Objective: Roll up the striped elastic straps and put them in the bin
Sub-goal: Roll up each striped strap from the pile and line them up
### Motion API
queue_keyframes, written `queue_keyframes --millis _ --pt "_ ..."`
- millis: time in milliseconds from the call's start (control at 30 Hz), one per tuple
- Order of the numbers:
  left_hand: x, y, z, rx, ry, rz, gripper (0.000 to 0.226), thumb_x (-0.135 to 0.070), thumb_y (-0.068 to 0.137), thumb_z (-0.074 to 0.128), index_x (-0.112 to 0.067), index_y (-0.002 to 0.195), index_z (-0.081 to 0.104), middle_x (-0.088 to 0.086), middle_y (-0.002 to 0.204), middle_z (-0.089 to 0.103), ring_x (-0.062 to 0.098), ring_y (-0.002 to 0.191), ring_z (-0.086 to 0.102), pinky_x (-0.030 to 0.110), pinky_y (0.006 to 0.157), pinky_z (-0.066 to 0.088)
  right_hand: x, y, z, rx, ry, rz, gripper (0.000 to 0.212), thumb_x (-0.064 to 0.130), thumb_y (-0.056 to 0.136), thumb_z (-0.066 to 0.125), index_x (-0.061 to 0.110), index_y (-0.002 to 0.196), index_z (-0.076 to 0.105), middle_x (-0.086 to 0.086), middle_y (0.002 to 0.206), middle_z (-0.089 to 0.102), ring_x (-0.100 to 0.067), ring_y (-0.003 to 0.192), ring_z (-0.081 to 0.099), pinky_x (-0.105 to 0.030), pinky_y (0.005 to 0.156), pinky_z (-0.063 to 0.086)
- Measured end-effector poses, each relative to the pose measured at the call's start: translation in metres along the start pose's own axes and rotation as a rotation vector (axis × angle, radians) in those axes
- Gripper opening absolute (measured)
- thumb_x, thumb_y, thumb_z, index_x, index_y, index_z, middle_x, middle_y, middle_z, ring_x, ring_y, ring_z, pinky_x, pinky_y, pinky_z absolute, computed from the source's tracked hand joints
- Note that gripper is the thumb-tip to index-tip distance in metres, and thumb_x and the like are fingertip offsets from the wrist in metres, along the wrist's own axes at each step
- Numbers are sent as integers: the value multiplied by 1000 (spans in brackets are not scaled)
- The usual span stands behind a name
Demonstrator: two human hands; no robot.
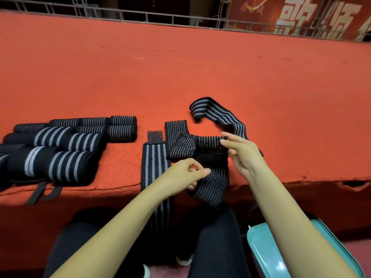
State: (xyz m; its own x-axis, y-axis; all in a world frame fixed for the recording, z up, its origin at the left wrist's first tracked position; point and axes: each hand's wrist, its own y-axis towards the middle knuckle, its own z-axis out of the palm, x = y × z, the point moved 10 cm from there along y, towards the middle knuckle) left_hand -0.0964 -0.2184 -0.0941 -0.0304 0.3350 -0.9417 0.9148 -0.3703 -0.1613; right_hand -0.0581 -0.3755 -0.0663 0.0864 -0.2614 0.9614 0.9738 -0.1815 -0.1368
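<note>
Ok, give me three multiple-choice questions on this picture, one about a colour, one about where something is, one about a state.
1. What colour is the bin? A yellow B white C teal
2. Where do the rolled straps lie? A in the bin B on the red surface, at the left C on the lap
3. What is the left hand doing? A resting open B pinching the thin-striped strap C gripping a roll
Answers: C, its visible rim is teal; B, the rolls sit together on the red surface; B, its fingers close on the strap's edge.
</note>
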Motion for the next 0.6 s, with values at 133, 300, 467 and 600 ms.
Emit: queue_keyframes --millis 133,300,467,600 --pt "10 -11 18 62 265 80 19 -36 88 64 -18 92 58 -7 89 65 7 83 60 38 90 51 34 -11 7 14 115 -142 21 -9 89 55 6 97 67 -1 79 70 -8 72 67 -14 64 51" --pt "4 -43 42 70 280 158 24 -26 104 36 -27 128 33 -31 103 33 -23 90 41 1 89 22 55 -19 13 36 108 -239 20 -6 91 54 11 91 65 -5 91 65 -13 79 64 -23 64 54" --pt "31 -53 38 60 259 93 17 -37 104 26 -24 114 27 22 81 64 31 71 64 44 76 53 53 -31 29 82 105 -281 24 -9 92 49 11 88 62 2 78 65 -9 72 63 -22 67 53" --pt "30 -57 8 -73 354 123 26 -43 102 35 -19 106 42 5 89 60 19 85 58 38 81 45 39 -44 59 238 105 -235 22 -8 91 51 10 92 64 7 72 67 -7 70 64 -22 65 53"
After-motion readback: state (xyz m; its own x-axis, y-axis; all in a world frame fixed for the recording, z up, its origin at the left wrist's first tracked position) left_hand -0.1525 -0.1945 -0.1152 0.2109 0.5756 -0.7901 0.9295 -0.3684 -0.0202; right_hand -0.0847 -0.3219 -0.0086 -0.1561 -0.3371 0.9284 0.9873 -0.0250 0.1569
